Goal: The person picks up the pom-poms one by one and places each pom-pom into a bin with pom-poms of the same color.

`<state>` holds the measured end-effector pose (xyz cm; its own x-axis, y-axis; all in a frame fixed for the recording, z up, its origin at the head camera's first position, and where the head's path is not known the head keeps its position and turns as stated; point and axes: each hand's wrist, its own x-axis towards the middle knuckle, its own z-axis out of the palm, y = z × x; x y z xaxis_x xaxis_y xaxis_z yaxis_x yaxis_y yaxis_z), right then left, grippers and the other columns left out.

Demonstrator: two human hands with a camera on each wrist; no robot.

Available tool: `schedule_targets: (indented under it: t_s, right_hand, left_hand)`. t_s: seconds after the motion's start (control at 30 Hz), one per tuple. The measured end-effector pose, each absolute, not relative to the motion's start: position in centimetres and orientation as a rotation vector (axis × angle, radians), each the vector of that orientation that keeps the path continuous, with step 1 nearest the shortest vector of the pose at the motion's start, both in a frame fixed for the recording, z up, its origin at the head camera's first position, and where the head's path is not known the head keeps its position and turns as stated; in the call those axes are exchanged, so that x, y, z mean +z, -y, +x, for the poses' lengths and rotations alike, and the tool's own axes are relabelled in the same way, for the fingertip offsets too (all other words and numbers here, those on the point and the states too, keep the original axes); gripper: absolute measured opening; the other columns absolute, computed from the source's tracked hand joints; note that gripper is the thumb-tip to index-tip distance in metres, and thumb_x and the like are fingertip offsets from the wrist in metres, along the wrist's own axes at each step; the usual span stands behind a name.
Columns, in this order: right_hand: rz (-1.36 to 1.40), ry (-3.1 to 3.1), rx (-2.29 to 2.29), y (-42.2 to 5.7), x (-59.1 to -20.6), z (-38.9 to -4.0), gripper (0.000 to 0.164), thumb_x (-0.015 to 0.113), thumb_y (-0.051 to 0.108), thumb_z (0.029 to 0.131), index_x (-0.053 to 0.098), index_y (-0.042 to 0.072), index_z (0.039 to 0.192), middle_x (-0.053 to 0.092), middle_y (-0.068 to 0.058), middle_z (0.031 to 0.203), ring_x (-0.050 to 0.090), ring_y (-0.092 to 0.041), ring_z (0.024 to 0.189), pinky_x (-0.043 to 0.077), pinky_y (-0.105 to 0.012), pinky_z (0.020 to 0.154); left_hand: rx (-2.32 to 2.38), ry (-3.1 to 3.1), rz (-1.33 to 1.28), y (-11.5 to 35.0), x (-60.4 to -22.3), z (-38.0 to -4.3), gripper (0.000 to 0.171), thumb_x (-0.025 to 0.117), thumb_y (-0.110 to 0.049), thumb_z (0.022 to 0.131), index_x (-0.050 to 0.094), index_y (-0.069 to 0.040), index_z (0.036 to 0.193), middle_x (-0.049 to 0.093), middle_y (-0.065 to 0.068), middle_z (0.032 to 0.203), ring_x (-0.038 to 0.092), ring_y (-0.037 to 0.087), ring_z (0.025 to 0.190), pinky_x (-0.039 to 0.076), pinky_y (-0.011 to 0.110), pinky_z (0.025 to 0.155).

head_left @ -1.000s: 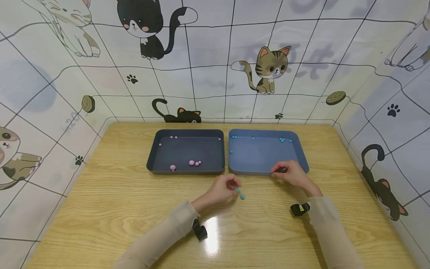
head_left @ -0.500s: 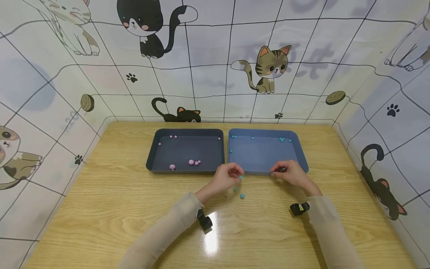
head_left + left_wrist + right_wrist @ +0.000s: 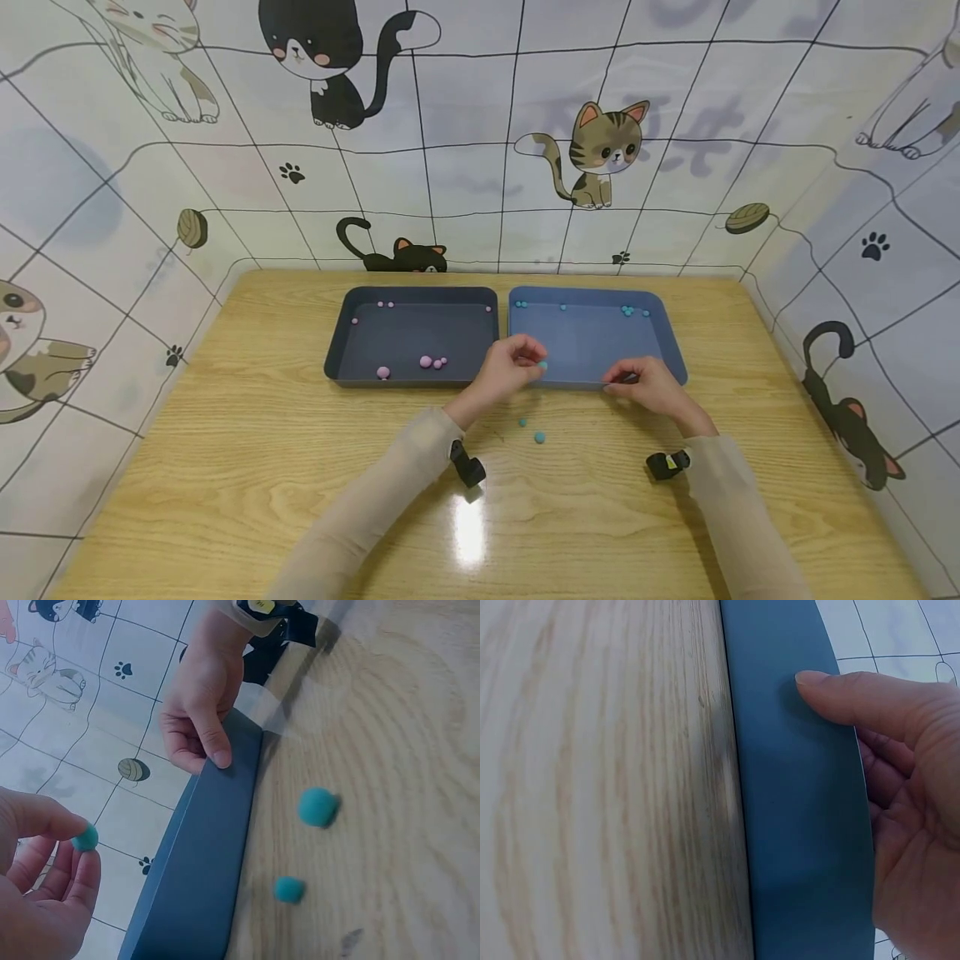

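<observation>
My left hand (image 3: 508,367) pinches a small teal ball (image 3: 86,838) between thumb and fingertips, held over the near left corner of the blue tray (image 3: 577,342). Thumb and fingers of my right hand (image 3: 651,387) grip the blue tray's near wall; the right wrist view shows the thumb on its outer face. Several teal balls lie inside the blue tray along its far and left sides. On the wooden table in front of it rest two loose teal balls, a larger one (image 3: 318,807) and a smaller one (image 3: 289,889).
A dark grey tray (image 3: 412,333) stands just left of the blue one, holding several pink balls (image 3: 383,372) of different sizes. Behind the wooden table (image 3: 247,433) rises a white backdrop (image 3: 480,192) printed with cats and grid lines, which also covers both sides.
My left hand has lifted a teal ball from the table and carried it forward over the blue tray's near edge. The right hand has kept its hold on the wall.
</observation>
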<state>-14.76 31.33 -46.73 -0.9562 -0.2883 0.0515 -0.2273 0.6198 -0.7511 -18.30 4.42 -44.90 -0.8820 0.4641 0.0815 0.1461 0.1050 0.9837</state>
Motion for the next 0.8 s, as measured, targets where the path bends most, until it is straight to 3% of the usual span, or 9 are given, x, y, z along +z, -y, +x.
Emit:
schedule_targets:
  t_s: [0.27,0.6,0.8]
  right_hand:
    - [-0.432,-2.754,-1.266,-31.3,-46.7,-14.8,0.005,0.072,0.003,0.079,0.07,0.001,0.084,0.067,-0.004,0.08,0.059,-0.009,0.071,0.051,-0.024,0.063]
    - [-0.453,-2.755,-1.287,-31.3,-46.8,-14.8,0.005,0.072,0.002,0.079,0.071,0.002,0.084,0.067,-0.009,0.08,0.059,-0.007,0.071,0.051,-0.023,0.063]
    - [-0.444,-2.749,-1.292,-31.0,-46.1,-14.5,0.004,0.072,0.0,0.079,0.071,0.001,0.083,0.067,-0.01,0.08,0.059,-0.008,0.072,0.051,-0.023,0.063]
  left_hand:
    - [1.938,-2.096,0.516,-5.4,-44.6,-19.5,0.013,0.065,0.003,0.083,0.064,0.002,0.096,0.063,0.01,0.094,0.058,0.015,0.083,0.051,0.025,0.072]
    - [1.929,-2.076,0.477,-6.3,-44.7,-21.0,0.017,0.064,0.001,0.086,0.063,0.003,0.103,0.061,0.019,0.105,0.057,0.023,0.092,0.049,0.024,0.073]
    - [1.954,-2.092,0.468,-6.5,-42.2,-20.1,0.017,0.062,0.005,0.085,0.061,0.009,0.101,0.061,0.02,0.104,0.058,0.028,0.094,0.049,0.024,0.074]
